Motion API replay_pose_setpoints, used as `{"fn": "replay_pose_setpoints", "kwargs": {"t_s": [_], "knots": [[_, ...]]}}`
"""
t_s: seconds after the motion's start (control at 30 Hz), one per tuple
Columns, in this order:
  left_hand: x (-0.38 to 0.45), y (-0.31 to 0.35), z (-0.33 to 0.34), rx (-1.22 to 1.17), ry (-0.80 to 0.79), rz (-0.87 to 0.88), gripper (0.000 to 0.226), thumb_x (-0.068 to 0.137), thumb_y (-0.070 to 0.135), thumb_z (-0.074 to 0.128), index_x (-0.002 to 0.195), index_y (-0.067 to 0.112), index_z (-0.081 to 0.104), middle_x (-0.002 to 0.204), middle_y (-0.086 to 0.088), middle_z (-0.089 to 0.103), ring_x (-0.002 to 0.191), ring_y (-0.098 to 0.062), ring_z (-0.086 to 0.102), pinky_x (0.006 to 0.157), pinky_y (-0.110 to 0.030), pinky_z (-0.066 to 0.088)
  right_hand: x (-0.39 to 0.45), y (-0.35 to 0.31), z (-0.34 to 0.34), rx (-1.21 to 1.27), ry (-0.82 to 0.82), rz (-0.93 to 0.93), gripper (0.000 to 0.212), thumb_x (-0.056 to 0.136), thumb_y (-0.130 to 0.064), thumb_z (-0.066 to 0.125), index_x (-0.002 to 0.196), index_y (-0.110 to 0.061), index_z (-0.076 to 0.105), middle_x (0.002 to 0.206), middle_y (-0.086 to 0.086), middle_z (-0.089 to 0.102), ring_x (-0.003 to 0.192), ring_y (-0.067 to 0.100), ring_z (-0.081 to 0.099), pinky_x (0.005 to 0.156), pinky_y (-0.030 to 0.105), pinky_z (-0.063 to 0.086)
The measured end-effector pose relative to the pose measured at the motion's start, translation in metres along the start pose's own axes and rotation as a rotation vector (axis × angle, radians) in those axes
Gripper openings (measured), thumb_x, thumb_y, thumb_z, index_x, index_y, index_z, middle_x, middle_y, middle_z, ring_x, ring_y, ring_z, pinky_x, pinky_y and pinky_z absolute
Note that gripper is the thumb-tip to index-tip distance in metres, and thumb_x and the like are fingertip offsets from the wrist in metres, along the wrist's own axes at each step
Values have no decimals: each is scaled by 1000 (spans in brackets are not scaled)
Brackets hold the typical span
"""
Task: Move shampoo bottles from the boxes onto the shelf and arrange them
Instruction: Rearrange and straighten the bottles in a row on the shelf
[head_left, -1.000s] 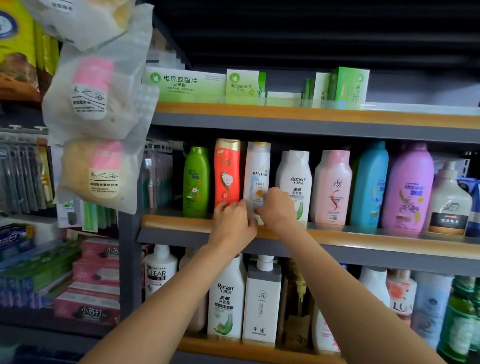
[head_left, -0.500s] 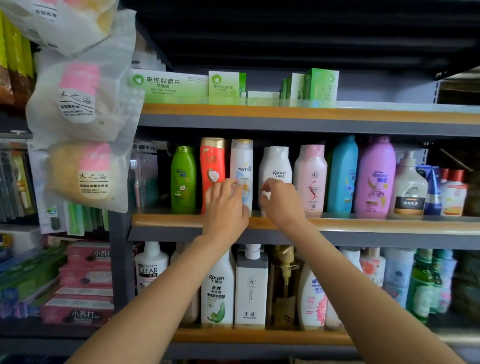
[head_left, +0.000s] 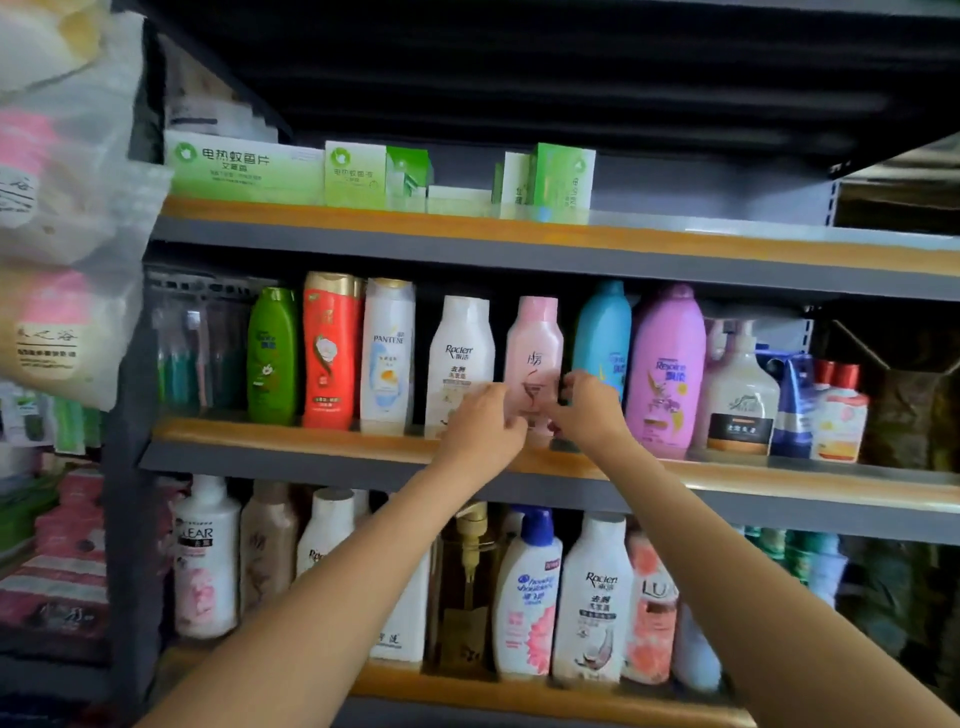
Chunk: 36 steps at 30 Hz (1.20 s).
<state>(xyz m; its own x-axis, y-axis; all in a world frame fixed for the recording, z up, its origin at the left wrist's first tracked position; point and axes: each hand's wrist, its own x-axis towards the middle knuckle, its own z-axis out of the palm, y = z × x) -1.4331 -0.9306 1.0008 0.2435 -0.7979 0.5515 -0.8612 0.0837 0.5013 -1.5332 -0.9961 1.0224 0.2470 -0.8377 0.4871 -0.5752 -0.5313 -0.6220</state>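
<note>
Head view: the pink shampoo bottle (head_left: 535, 353) on the middle shelf (head_left: 322, 441), between the white Raclen bottle (head_left: 460, 358) and blue bottle (head_left: 602, 332), is pinched low by the left hand (head_left: 483, 426) and right hand (head_left: 584, 408); it should be squared label-forward, upright.

We are seeing the pink shampoo bottle (head_left: 535, 353) standing upright on the middle shelf (head_left: 291, 439), between the white Rocien bottle (head_left: 460, 358) and the blue bottle (head_left: 605, 338), label facing us, its lower part hidden.
</note>
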Motion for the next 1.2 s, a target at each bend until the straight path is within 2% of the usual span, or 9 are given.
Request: {"fn": "replay_pose_setpoints", "kwargs": {"t_s": [0.1,0.3,0.47,0.6,0.7,0.83,1.0,1.1,1.2], "knots": [[12,14,13,-41,3,-127,34,94,18,45,125,6,48,115,-5,51,96,-13,41,81,-27,35,8,5,2,31,-62,-7,30,95,-20,45,107,6,50,108,24,62,97,39,61,80,37,49],[34,24,19,-166,68,-303,22,89,13,49,111,6,50,100,-6,57,85,-19,52,56,-21,34,19,10,5,34,-195,-6,36,95,-23,42,117,5,46,120,24,57,110,39,55,90,40,44],[29,27,21,-29,123,-291,20,93,15,46,110,6,46,94,-3,50,84,-17,49,65,-22,37,19,13,2,11,-240,-80,24,94,-17,41,98,0,57,113,21,61,103,36,58,82,35,44],[29,25,21,68,186,-293,21,94,19,46,109,6,50,94,-4,53,83,-18,49,70,-29,38,16,12,-9,20,-311,-121,30,94,-21,48,67,-11,41,92,16,60,80,31,60,76,35,48],[30,24,23,53,187,-271,21,94,21,47,110,6,48,98,-6,58,82,-19,53,70,-30,45,22,10,-16,63,-275,-124,24,90,-23,56,76,-11,40,85,13,62,55,25,59,61,33,54],[30,21,24,28,166,-240,25,94,18,47,115,5,43,103,-10,60,91,-26,59,78,-37,49,30,3,-21,29,-322,-122,26,91,-19,57,99,-9,35,90,15,65,45,17,55,45,22,48],[29,16,27,40,102,-208,53,85,25,63,124,7,33,99,-1,55,83,-18,54,59,-22,42,28,4,-17,-22,-372,-156,23,92,-15,52,73,-14,39,74,5,53,49,15,50,36,18,43],[33,14,32,121,136,-227,74,79,31,69,132,7,24,119,-8,53,100,-27,57,75,-38,51,25,6,-18,-51,-429,-165,28,94,-20,49,67,-14,40,66,3,51,49,14,47,38,17,39],[34,12,39,171,187,-222,84,74,31,74,135,6,21,123,-11,51,106,-30,55,81,-41,52,23,9,-21,-79,-510,-149,32,95,-29,48,66,-15,45,63,0,52,53,12,51,42,16,36]]}}
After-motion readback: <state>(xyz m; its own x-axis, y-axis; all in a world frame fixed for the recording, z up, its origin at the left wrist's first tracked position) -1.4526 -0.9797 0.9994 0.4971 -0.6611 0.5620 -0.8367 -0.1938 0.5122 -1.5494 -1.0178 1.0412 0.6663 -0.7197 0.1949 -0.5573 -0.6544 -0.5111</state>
